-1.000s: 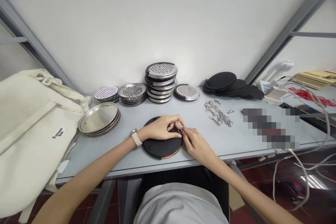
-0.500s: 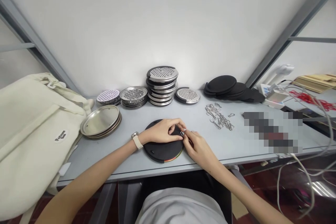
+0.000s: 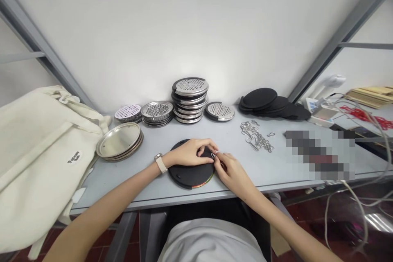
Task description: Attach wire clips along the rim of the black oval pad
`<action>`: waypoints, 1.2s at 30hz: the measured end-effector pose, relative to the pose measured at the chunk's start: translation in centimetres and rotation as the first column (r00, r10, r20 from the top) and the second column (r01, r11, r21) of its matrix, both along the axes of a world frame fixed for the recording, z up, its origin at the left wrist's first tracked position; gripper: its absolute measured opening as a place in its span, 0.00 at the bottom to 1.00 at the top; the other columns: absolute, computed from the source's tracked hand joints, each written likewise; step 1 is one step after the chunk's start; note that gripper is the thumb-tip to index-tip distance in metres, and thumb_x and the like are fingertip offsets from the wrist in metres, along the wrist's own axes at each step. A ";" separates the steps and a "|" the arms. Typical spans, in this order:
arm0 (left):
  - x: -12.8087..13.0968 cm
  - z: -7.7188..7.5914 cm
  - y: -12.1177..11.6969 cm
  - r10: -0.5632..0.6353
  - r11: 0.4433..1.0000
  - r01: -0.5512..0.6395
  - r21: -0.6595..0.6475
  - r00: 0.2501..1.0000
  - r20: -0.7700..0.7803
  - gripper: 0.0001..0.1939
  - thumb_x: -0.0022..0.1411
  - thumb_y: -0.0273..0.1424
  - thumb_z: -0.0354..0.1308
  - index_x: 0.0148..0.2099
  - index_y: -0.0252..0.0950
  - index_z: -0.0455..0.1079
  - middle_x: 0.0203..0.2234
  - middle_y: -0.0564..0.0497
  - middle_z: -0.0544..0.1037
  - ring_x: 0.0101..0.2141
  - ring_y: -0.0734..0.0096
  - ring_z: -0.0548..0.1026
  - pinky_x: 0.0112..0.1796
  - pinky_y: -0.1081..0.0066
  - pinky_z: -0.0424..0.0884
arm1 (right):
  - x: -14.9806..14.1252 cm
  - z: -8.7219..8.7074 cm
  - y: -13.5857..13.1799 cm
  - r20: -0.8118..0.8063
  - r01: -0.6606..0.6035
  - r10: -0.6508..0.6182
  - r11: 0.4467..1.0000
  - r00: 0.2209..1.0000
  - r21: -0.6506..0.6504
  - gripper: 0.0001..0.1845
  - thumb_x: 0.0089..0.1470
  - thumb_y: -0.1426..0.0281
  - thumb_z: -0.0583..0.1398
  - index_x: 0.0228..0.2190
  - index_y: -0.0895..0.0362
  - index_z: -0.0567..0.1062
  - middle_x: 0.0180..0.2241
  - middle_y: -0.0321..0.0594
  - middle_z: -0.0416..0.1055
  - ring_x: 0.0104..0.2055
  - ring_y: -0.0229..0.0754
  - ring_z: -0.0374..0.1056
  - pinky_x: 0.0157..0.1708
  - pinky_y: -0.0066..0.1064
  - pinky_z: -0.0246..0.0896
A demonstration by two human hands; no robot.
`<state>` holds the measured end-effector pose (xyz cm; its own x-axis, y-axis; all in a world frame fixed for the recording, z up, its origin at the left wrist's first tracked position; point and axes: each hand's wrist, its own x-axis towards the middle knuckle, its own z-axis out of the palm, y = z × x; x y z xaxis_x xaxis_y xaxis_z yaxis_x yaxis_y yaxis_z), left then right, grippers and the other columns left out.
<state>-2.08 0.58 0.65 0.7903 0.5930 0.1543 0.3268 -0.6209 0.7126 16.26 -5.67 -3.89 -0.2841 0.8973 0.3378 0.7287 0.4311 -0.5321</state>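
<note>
A round black disc (image 3: 184,174) with a multicoloured edge lies on the grey tabletop (image 3: 147,190), directly under the left hand (image 3: 188,152) — its fingers (image 3: 206,146) curl over, pressing on the disc — while the right hand (image 3: 232,172) pinches a small silver metal clip (image 3: 213,155) at the disc's rim between its fingers (image 3: 218,156).

We have a round black disc (image 3: 184,176) near us on the grey table (image 3: 138,184), stacked round steel graters (image 3: 190,86) behind it, metal key rings (image 3: 256,136) to its right, and a cream canvas bag (image 3: 39,159) to its left.
</note>
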 end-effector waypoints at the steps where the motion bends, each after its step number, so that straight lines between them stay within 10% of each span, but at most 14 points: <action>1: 0.0 0.0 0.0 -0.003 1.000 0.003 -0.001 1.000 0.002 0.18 0.58 0.34 0.60 0.51 0.36 0.67 0.28 0.55 0.71 0.25 0.78 0.63 0.31 0.76 0.61 | 0.0 0.0 0.0 0.000 -0.001 0.001 1.000 1.000 -0.001 0.14 0.61 0.73 0.48 0.24 0.55 0.62 0.24 0.40 0.66 0.29 0.44 0.63 0.30 0.32 0.55; 36: -0.2 -0.1 0.2 -0.037 0.999 0.037 0.000 0.999 0.007 0.16 0.60 0.34 0.60 0.50 0.37 0.68 0.26 0.57 0.68 0.25 0.79 0.62 0.29 0.77 0.58 | 0.0 -0.1 0.0 0.036 0.009 -0.010 1.000 0.999 0.013 0.13 0.60 0.73 0.48 0.23 0.55 0.62 0.24 0.40 0.65 0.30 0.44 0.62 0.32 0.32 0.56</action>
<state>-2.26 0.73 0.54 0.8105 0.5635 0.1598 0.2987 -0.6324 0.7147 16.24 -5.66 -4.04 -0.2878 0.8958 0.3386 0.7516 0.4304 -0.4998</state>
